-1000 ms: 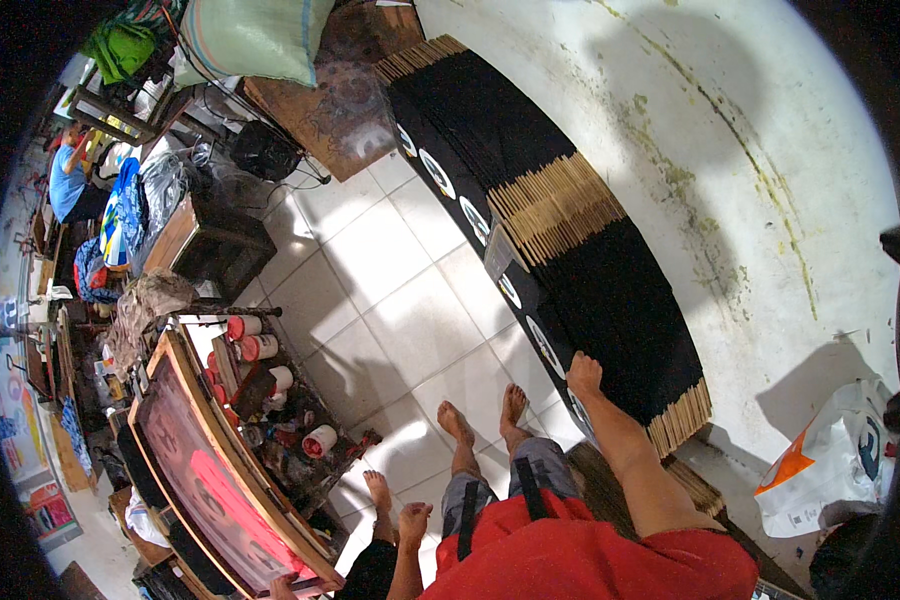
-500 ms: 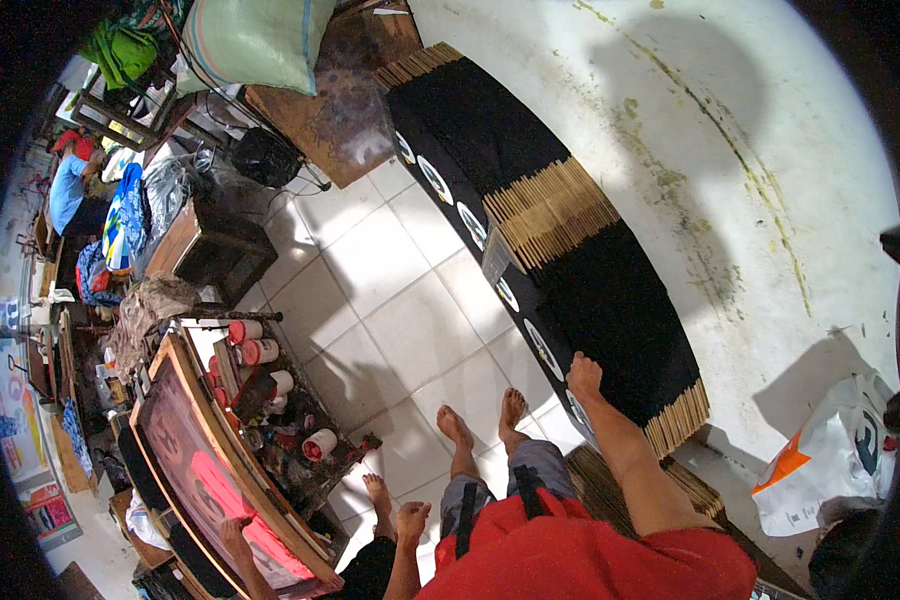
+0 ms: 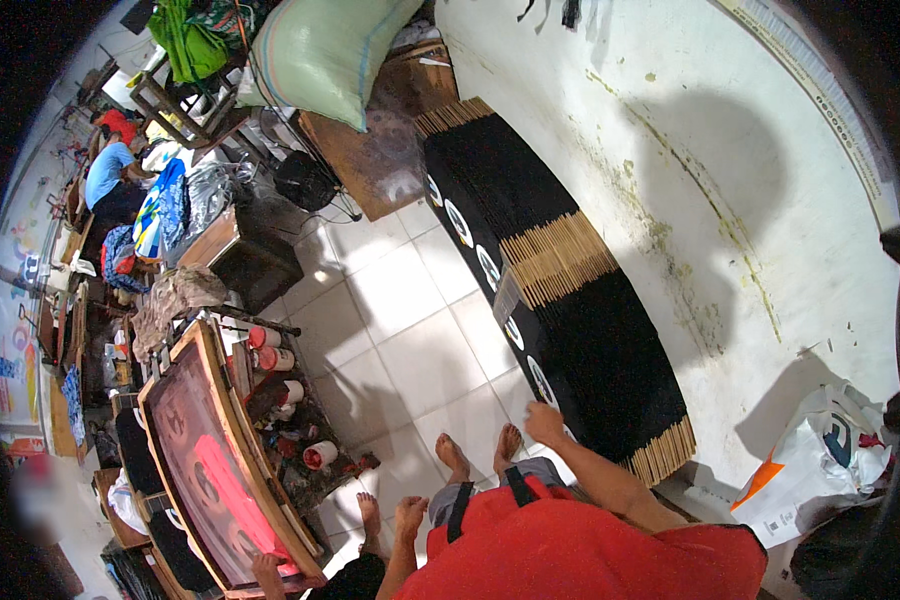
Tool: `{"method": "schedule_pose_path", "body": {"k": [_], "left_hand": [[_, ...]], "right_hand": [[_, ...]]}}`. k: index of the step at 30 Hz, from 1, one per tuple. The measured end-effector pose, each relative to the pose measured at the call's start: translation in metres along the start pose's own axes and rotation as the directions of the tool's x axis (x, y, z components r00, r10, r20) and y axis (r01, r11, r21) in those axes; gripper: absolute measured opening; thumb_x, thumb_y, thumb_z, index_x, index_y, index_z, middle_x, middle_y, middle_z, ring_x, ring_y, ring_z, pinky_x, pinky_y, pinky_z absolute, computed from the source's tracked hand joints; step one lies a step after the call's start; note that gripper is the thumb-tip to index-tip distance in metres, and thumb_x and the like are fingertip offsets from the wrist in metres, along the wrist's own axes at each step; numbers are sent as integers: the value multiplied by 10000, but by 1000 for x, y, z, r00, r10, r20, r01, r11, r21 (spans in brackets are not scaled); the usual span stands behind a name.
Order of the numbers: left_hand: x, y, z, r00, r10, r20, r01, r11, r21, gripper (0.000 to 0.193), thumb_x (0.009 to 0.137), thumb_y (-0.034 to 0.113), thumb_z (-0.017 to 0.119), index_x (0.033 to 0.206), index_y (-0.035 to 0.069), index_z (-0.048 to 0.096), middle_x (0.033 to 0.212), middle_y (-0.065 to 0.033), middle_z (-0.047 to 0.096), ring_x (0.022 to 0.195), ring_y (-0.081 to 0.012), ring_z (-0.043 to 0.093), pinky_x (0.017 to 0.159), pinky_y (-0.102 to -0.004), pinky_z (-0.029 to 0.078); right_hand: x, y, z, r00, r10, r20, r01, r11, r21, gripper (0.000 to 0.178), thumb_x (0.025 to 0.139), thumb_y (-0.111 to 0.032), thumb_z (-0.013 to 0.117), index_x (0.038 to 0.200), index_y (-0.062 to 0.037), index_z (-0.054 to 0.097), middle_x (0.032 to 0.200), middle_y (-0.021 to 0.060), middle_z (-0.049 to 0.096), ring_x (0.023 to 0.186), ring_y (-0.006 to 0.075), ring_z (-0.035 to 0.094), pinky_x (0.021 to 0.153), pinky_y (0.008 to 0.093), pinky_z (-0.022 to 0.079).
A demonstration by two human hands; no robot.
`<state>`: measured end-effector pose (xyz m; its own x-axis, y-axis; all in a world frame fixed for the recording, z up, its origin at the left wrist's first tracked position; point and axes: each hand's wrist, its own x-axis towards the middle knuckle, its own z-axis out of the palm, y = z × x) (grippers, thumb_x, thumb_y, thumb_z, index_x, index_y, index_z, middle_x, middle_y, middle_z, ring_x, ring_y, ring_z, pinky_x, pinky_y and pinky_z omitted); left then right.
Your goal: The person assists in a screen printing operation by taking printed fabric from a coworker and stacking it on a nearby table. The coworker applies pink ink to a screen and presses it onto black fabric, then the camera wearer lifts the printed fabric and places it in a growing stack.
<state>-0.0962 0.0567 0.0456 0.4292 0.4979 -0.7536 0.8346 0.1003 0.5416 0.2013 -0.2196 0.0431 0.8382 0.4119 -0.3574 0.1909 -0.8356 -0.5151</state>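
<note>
My right hand (image 3: 543,425) is closed in a loose fist beside the near part of a long row of black cloth-covered boards (image 3: 610,345). Whether it touches them I cannot tell. White round prints show along the row's left side, and tan board edges (image 3: 555,260) stick out in bands. Lower down, my left hand (image 3: 410,515) hangs with curled fingers, and nothing shows in it. To its left, another person's hand (image 3: 267,573) rests at the near end of a wood-framed printing screen (image 3: 225,460) with bright pink ink on it.
Red-and-white paint tubs (image 3: 270,358) crowd a dark rack beside the screen. A brown wooden cabinet (image 3: 255,265) and a big pale green sack (image 3: 320,55) stand farther off. A white plastic bag (image 3: 810,470) sits at the right by the stained wall (image 3: 570,100). A person in blue (image 3: 110,175) is at far left.
My right hand has moved left and nearer to me, off the black row. The view has shifted, so the surroundings sit farther right. The other person's hand has moved down along the screen frame.
</note>
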Motion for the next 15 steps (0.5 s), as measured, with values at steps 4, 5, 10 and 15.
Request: {"method": "schedule_pose_path", "body": {"k": [4, 5, 10, 15], "left_hand": [[-2, -1, 1, 1000, 2, -9, -3, 990, -142, 298, 733, 199, 664, 866, -61, 609, 696, -82, 614, 598, -147, 556, 533, -273, 437], [-3, -5, 0, 1000, 1, -12, -3, 985, -173, 305, 732, 212, 665, 859, -59, 608, 691, -77, 612, 584, -145, 549, 517, -276, 430], [2, -40, -7, 959, 284, -19, -284, 959, -14, 275, 724, 262, 663, 738, -11, 631, 616, -70, 593, 515, -145, 518, 453, -299, 396], [39, -47, -14, 1000, -1, -23, 2, 1000, 8, 274, 736, 282, 642, 755, 8, 639, 697, -98, 603, 607, -188, 536, 545, -338, 416]], "right_hand": [[-6, -100, -20, 763, -534, 363, 365, 820, 441, 172, 673, -180, 633, 748, -39, 569, 746, 144, 603, 687, 277, 598, 599, 393, 456], [-15, -134, -30, 637, -619, 459, 227, 720, 655, 257, 688, -212, 676, 851, -30, 600, 834, 105, 636, 760, 195, 614, 645, 335, 484], [-90, -285, -102, -289, -895, 340, -35, 365, 930, 387, 788, -134, 644, 1118, 13, 506, 1048, 85, 590, 975, 160, 561, 833, 300, 454], [-103, -365, -143, -556, -791, 255, -214, 434, 875, 395, 796, -166, 639, 1119, 7, 492, 1048, 65, 567, 981, 144, 532, 842, 291, 432]]}}
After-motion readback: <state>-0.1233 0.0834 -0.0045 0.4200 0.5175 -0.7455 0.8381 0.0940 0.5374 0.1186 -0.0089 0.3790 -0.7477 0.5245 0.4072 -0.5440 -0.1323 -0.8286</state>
